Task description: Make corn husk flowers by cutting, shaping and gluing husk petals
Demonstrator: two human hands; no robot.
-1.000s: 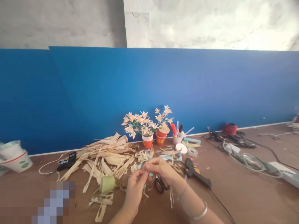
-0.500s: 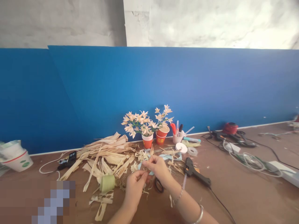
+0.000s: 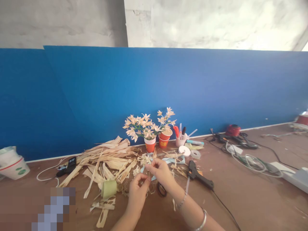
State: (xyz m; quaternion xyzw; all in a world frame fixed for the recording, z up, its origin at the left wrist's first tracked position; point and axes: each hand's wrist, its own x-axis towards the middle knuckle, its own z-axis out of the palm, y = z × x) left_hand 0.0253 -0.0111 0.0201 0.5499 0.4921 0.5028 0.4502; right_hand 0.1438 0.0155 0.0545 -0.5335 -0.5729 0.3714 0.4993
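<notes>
A big blue board [image 3: 168, 86] stands at the back of a brown table [image 3: 252, 199]. On the table, a wide, messy heap of dry, pale strips [image 3: 113, 155] lies to the left. Pale flowers [image 3: 141, 123] on green stems stand up from red cups [image 3: 150, 146] near the board. The right hand [image 3: 163, 174] and the left hand [image 3: 138, 191] are close together in front of the cups. A black glue gun [image 3: 201, 177] lies to the right of the hands, with its cord running toward the front. A green roll [image 3: 109, 189] sits to the left of the left hand, by some cut strips. Scissors [image 3: 161, 190] lie partly hidden under the right hand. Smallest of all is a thin bit [image 3: 149, 173] up between the two hands. Each hand pinches it with thumb and finger, but it is too tiny to tell what it is
</notes>
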